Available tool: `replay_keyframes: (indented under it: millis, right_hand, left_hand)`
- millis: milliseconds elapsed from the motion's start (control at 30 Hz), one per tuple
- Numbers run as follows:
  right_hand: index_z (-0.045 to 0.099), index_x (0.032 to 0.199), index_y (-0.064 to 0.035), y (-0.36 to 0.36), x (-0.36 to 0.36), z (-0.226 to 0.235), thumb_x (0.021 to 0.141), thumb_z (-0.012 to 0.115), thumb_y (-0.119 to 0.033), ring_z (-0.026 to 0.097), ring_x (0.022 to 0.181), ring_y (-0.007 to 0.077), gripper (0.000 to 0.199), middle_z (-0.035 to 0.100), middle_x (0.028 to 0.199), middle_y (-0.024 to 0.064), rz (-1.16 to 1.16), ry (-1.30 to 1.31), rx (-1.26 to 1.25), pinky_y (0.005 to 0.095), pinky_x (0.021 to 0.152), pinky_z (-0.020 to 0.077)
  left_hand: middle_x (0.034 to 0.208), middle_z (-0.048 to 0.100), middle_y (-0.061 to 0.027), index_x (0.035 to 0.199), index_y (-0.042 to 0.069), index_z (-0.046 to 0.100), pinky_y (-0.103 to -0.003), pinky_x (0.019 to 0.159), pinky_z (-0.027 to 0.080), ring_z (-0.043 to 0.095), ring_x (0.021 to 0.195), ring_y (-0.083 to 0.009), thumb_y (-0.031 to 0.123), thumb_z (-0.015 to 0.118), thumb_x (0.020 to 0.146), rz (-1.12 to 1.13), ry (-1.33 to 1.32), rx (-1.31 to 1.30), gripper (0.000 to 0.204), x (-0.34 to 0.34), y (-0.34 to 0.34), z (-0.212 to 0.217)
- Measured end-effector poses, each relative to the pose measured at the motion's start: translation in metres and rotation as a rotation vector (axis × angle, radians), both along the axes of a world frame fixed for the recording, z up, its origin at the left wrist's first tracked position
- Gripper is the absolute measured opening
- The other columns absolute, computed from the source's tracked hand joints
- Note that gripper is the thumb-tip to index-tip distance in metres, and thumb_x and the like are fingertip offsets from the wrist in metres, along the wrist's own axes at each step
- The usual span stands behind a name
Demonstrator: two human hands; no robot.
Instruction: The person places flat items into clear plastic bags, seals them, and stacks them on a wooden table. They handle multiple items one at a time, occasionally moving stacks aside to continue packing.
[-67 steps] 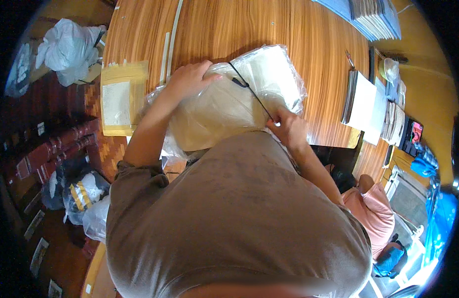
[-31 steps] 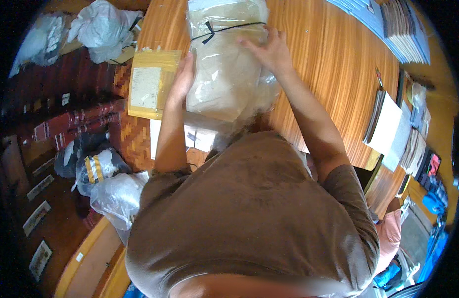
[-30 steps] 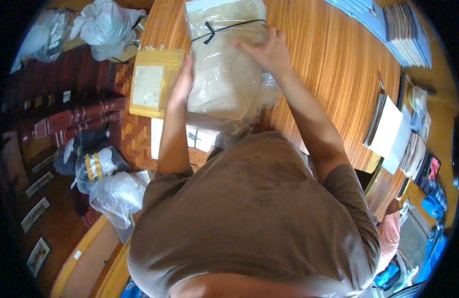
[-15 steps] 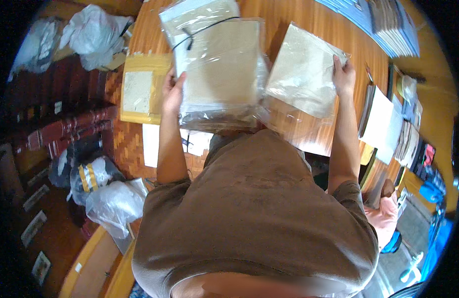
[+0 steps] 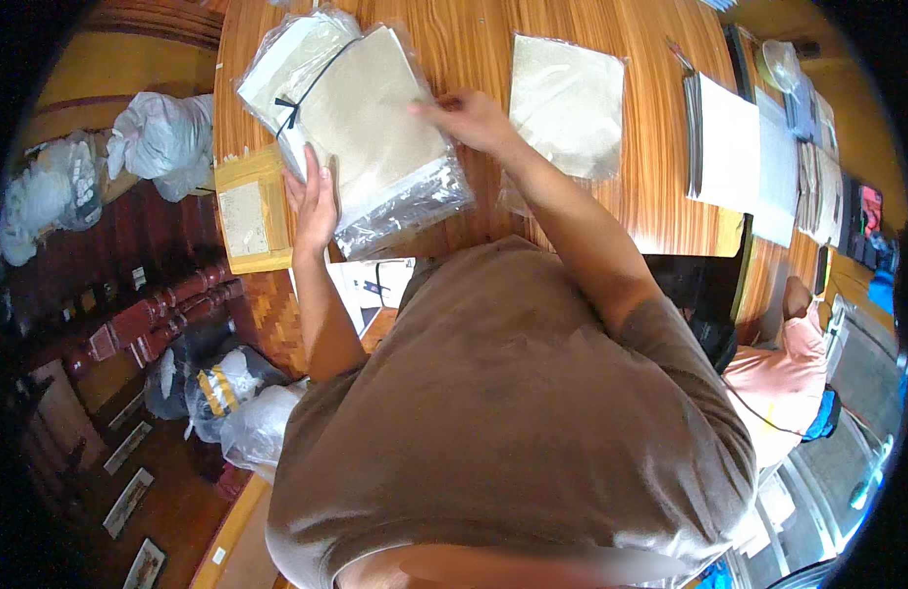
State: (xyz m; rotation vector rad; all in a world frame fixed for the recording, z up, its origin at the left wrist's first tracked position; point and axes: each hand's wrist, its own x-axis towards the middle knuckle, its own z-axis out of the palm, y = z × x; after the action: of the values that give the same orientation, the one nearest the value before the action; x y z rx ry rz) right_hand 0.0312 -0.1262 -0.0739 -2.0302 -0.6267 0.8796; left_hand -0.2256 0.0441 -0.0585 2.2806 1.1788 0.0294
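Bundle (image 5: 375, 128) lies on the wooden table (image 5: 474, 44), toward its left side, set askew with the far end leaning left. Top face: flat, pale beige, seen through clear plastic. Plastic is glossy and creased, heaviest at the near end, where a crumpled clear flap extends past the beige area and catches bright glare. Far left portion shows white layers, also in plastic, projecting beyond the beige face with loose, wrinkled edges. Dark cord (image 5: 323, 77) runs slantwise across this portion, along the edge of the beige face, and is tied in a small bow toward the left. Its course beneath the bundle is hidden.

Left hand (image 5: 315, 204) is open, fingers extended, lying against the bundle's left edge near the bow. Right hand (image 5: 471, 120) is over the right edge, thumb stretched toward the beige face, fingers partly bent; slight blur, and whether it grips the plastic cannot be told.

Packet (image 5: 567, 108), pale and squarish in clear, shiny plastic, lies flat on the table to the right of the bundle, apart from it. Yellow-brown parcel (image 5: 243, 216) with a pale label sits left of the left hand. White papers (image 5: 726, 147) lie farther right, beyond the packet.
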Motion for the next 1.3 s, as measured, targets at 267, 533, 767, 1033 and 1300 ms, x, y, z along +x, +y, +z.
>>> replay_keyframes:
  millis: [267,533,767,1033,1300]
  right_hand:
    - [0.076,0.092,-0.0006,-0.065,0.058,-0.001,0.092,0.068,-0.054,0.072,0.069,0.0187,0.054,0.075,0.081,0.0118,-0.058,0.009,0.233,0.0357,0.063,0.0563]
    - [0.076,0.097,0.0005,-0.022,0.027,-0.012,0.087,0.068,-0.060,0.072,0.094,0.0368,0.061,0.074,0.096,0.0216,0.207,-0.160,0.060,0.0455,0.086,0.0545]
    - [0.073,0.110,-0.0003,-0.182,0.123,0.000,0.098,0.065,-0.033,0.072,0.070,0.0240,0.035,0.073,0.085,0.0193,-0.205,-0.104,0.033,0.0386,0.064,0.0569]
    - [0.069,0.115,0.0014,-0.209,0.140,-0.027,0.097,0.069,-0.025,0.070,0.060,0.0170,0.032,0.071,0.078,0.0117,-0.360,-0.034,0.093,0.0314,0.052,0.0524]
    - [0.070,0.107,0.0037,-0.239,0.082,-0.001,0.094,0.077,-0.024,0.059,0.065,0.0069,0.031,0.071,0.080,0.0036,-0.499,0.041,0.178,0.0246,0.057,0.0470]
  left_hand:
    - [0.168,-0.003,-0.0265,0.163,0.021,0.019,-0.050,0.125,0.009,0.002,0.155,-0.0457,0.050,0.035,0.107,-0.074,-0.104,0.167,0.065,-0.010,-0.010,-0.028]
    - [0.168,-0.001,-0.0243,0.163,0.028,0.021,-0.049,0.126,0.011,0.002,0.156,-0.0415,0.057,0.017,0.106,-0.030,-0.226,0.128,0.064,0.000,-0.017,-0.034]
    - [0.165,0.010,-0.0289,0.160,0.022,0.029,-0.055,0.122,0.023,0.016,0.152,-0.0483,0.058,0.072,0.086,0.012,-0.183,0.343,0.093,0.010,-0.033,-0.041]
    - [0.161,0.013,-0.0368,0.161,0.029,0.026,-0.060,0.119,0.023,0.018,0.150,-0.0527,0.063,0.069,0.086,0.139,-0.118,0.268,0.093,0.030,0.023,-0.048]
    - [0.126,0.064,-0.0229,0.124,0.000,0.063,-0.050,0.107,0.043,0.056,0.123,-0.0410,0.035,0.081,0.083,-0.348,-0.641,0.362,0.057,0.141,-0.142,0.031]
